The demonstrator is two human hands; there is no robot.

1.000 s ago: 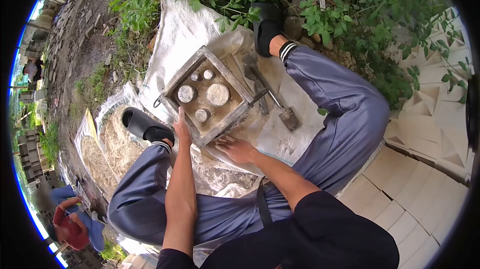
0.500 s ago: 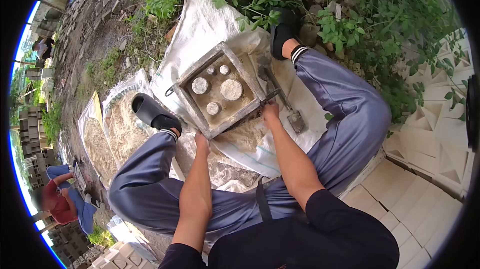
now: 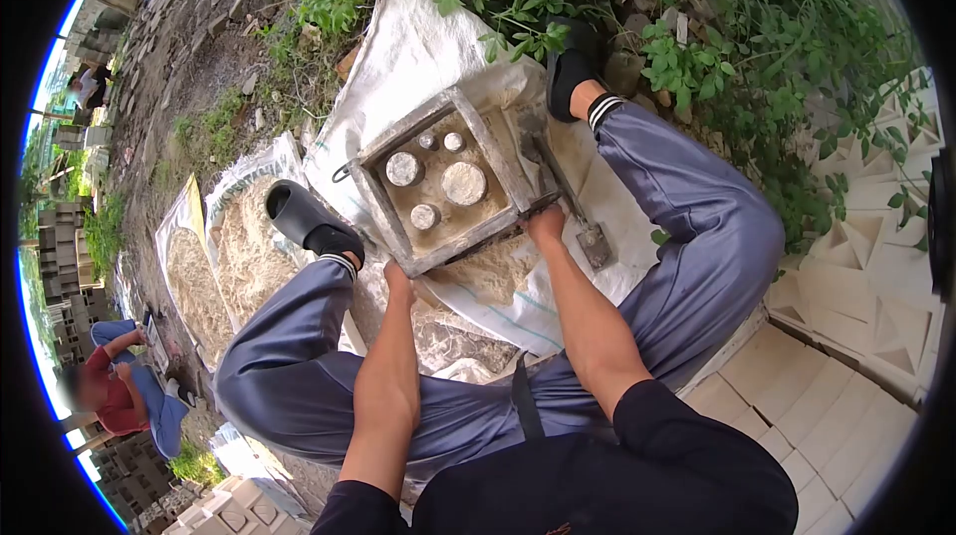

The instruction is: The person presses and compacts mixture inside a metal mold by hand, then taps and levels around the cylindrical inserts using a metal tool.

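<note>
A square wooden frame (image 3: 487,152) surrounds sandy material with several round pale discs in it, the largest disc (image 3: 463,183) right of the middle. My left hand (image 3: 399,285) is at the frame's near corner, its fingers mostly hidden beneath the edge. At the right corner, my right hand (image 3: 544,224) has its fingers curled under the frame beside a dark metal fitting, and they are largely hidden. A small shovel (image 3: 593,244) lies on the white sheet (image 3: 398,47), just right of my right hand.
Sacks of pale powder (image 3: 249,254) lie open at the left. Green plants (image 3: 687,67) border the sheet at the top. Pale blocks (image 3: 817,386) are stacked at the lower right. A person in a red shirt (image 3: 121,398) sits at the far left.
My right hand has moved from the near side of the frame to its right corner. My left hand has shifted down to the near corner. The frame's near side looks slightly raised.
</note>
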